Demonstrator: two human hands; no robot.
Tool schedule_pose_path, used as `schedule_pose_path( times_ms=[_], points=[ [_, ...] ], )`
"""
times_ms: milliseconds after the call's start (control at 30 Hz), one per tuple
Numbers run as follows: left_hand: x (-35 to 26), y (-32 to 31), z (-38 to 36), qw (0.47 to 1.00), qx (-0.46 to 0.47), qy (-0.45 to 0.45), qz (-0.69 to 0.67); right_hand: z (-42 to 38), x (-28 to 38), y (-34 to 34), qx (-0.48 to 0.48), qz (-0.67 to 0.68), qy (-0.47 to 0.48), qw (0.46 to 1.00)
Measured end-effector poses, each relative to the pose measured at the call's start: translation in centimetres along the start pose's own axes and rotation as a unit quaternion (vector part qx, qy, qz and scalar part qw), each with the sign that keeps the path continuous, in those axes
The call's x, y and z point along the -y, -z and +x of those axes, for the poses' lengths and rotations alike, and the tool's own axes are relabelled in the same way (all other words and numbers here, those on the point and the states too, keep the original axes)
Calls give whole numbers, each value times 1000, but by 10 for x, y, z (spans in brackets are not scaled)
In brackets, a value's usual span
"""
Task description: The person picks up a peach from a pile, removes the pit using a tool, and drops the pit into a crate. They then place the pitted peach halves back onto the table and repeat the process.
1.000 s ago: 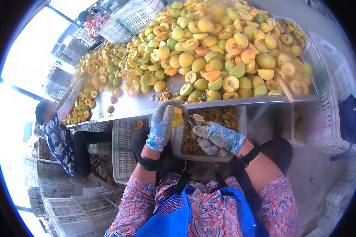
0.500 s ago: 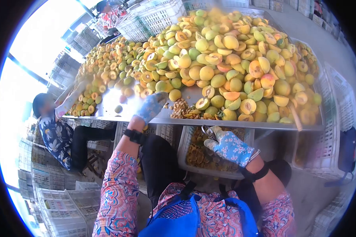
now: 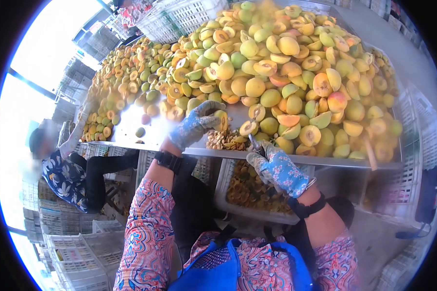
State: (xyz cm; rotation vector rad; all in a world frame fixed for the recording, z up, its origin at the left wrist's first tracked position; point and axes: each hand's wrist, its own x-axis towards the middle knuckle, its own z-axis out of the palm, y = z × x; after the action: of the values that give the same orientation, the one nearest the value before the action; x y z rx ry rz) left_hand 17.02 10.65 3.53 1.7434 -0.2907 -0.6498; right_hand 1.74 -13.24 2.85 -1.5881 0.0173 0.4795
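In the head view, my left hand (image 3: 195, 125), in a blue patterned glove, is closed around a yellow peach (image 3: 221, 120) just above the metal table. Its fingers wrap the far side of the fruit. My right hand (image 3: 277, 167), in a blue flowered glove, grips a small metal tool (image 3: 255, 142) that points up over the table's near edge; its tip is hard to make out. Between the hands lies a small heap of peach pits (image 3: 223, 139). A cut peach half (image 3: 248, 128) rests beside the tool.
A large pile of halved and whole peaches (image 3: 286, 72) covers the metal table (image 3: 165, 140). Below its edge stands a crate of peach scraps (image 3: 243, 194). A co-worker (image 3: 65, 169) sits at the left. White crates (image 3: 77, 257) are stacked around.
My left hand has moved right and closed on a peach. My right hand has lifted slightly, bringing the tool up over the table edge. The view has shifted a little.
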Motion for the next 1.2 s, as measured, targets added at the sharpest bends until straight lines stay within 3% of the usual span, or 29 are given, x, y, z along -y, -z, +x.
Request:
schedule_pose_path(
  times_ms=[33,100,133,167,233,267,367,533,733,800,867,900,1033,1133,1200],
  points=[
    [-4,-9,-13,991,51,-109,-60,2,0,-2,0,1,-1,1000],
    [-9,-34,-30,968,86,-99,-214,7,2,-9,-34,-16,62,997],
    [-7,-46,-33,963,83,-116,-227,10,-4,-17,-52,-13,127,990],
    [-5,-59,-37,963,85,-113,-228,11,-6,-23,-55,-11,125,991],
    [-7,-85,-44,935,57,-68,-343,11,-10,-34,-108,-126,201,965],
    [-7,-92,-46,939,32,-70,-334,17,-25,-40,-156,-203,251,934],
    [0,-97,-43,916,0,-58,-398,10,-22,-43,-216,-269,226,911],
    [4,-106,-45,927,-35,-83,-363,8,-16,-44,-183,-260,176,932],
    [7,-117,-44,927,-85,-154,-331,23,-29,-56,-184,-101,200,957],
    [-1,-115,-46,917,-92,-160,-355,26,-28,-52,-181,-192,209,942],
    [-7,-109,-46,914,-48,-69,-397,23,-25,-47,-187,-254,203,927],
    [-4,-108,-45,914,-47,-69,-398,21,-25,-46,-191,-316,197,908],
    [10,-110,-40,927,-54,-89,-361,22,-32,-53,-253,-342,259,867],
    [11,-115,-41,920,-70,-111,-368,21,-28,-54,-230,-304,212,900],
    [12,-117,-40,921,-76,-123,-361,25,-28,-56,-194,-187,221,937]
  ],
)
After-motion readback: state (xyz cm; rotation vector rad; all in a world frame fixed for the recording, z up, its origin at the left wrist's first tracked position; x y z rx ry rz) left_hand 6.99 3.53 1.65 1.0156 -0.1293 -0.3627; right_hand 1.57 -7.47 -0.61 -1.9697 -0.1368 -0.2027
